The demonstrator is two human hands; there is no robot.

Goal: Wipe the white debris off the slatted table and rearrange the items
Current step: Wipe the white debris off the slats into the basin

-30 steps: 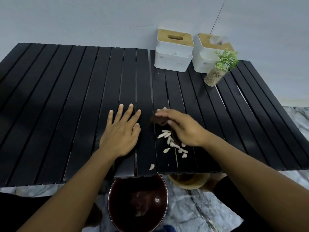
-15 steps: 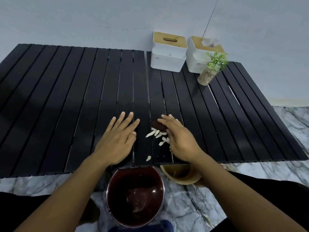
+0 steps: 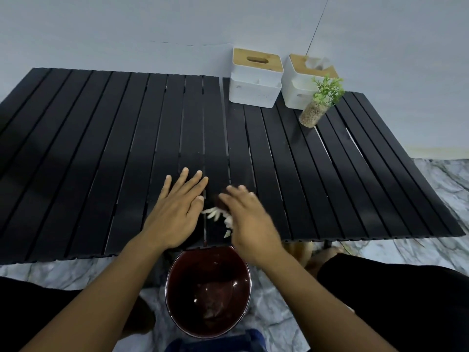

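Several white debris pieces point(image 3: 217, 216) lie near the front edge of the black slatted table point(image 3: 101, 161). My right hand point(image 3: 250, 222), blurred by motion, presses a small dark cloth point(image 3: 220, 201) onto the slats just behind the debris; most of the cloth is hidden under the fingers. My left hand point(image 3: 177, 212) lies flat on the table with fingers spread, just left of the debris. A dark red bowl point(image 3: 208, 290) sits on the floor directly below the table edge.
Two white boxes with wooden lids point(image 3: 255, 77) point(image 3: 308, 81) stand at the back of the table. A small green plant in a glass jar point(image 3: 320, 105) stands in front of the right box. Marble floor point(image 3: 444, 189) shows to the right.
My right hand has swept the cloth and debris leftward and toward the front edge, closer to my left hand. The debris pile is tighter. The view shifted slightly.
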